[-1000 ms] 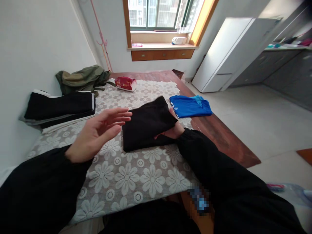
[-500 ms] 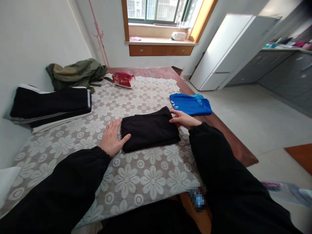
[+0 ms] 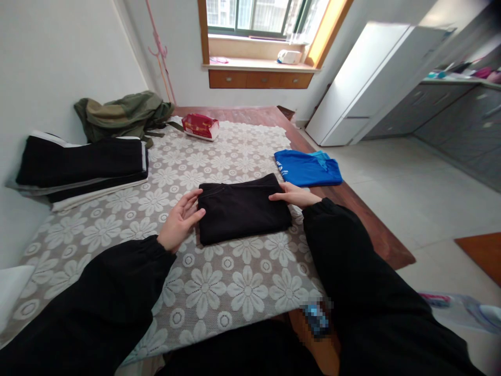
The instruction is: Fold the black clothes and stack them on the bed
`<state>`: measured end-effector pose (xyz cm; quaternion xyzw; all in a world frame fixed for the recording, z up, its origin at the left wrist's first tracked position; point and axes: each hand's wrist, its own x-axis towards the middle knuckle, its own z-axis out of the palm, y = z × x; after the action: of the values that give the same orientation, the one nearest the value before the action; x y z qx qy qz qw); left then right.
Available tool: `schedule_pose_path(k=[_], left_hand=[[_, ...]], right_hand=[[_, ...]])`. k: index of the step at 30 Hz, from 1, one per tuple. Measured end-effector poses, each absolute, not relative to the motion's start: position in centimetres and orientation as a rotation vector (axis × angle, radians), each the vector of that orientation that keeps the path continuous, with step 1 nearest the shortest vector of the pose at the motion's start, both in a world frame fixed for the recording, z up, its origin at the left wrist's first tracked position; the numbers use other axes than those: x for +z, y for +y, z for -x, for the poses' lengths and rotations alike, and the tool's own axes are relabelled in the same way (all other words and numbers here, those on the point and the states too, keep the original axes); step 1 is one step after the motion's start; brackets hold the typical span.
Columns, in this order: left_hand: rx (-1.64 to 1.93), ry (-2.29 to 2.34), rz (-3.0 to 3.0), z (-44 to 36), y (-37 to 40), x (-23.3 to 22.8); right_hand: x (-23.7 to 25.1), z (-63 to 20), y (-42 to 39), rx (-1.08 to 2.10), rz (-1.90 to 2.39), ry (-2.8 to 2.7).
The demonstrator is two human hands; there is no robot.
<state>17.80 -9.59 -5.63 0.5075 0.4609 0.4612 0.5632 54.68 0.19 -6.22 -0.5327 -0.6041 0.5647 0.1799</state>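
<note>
A folded black garment [image 3: 245, 211] lies flat on the lace tablecloth in front of me, with a curved seam at its upper left. My left hand [image 3: 180, 219] is at its left edge, fingers spread and bent, fingertips and thumb touching the side without closing round it. At the right edge my right hand [image 3: 295, 196] has its thumb on top of the cloth and its fingers at the far side, partly hidden, pinching the edge. Just beyond the right hand lies a folded blue garment [image 3: 307, 169] with white print.
A stack of folded black, grey and white clothes [image 3: 84, 164] sits at the left by the wall. Behind it are a green backpack [image 3: 121, 115] and a red packet [image 3: 200, 127]. Flowered lace tablecloth [image 3: 246, 290] covers the wooden table [image 3: 376, 235]. A white refrigerator [image 3: 360, 78] stands beyond.
My left hand has drawn back from lying flat on the garment's left side to its edge. My right thumb reaches slightly further over the right side. The garment has shifted slightly right in view.
</note>
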Motion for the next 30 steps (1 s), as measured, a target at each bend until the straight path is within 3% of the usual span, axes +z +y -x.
schedule_pose_path(k=[6, 11, 20, 30], left_hand=[[0.968, 1.122, -1.090, -17.8, -9.5, -5.2], [1.144, 1.318, -1.253, -15.8, -8.4, -5.1], [1.091, 1.576, -1.591, -14.2, -7.7, -7.4], [1.079, 1.710, -1.901, -14.5, -8.1, -7.3]], right_hand=[[-5.5, -53.9, -0.4, 1.580, 1.404, -1.668], [-5.8, -51.2, -1.4, 1.548, 1.164, -1.552], [-7.4, -48.9, -2.2, 1.438, 1.237, -1.585], [-7.1, -48.9, -2.5, 0.740, 1.552, -2.014]])
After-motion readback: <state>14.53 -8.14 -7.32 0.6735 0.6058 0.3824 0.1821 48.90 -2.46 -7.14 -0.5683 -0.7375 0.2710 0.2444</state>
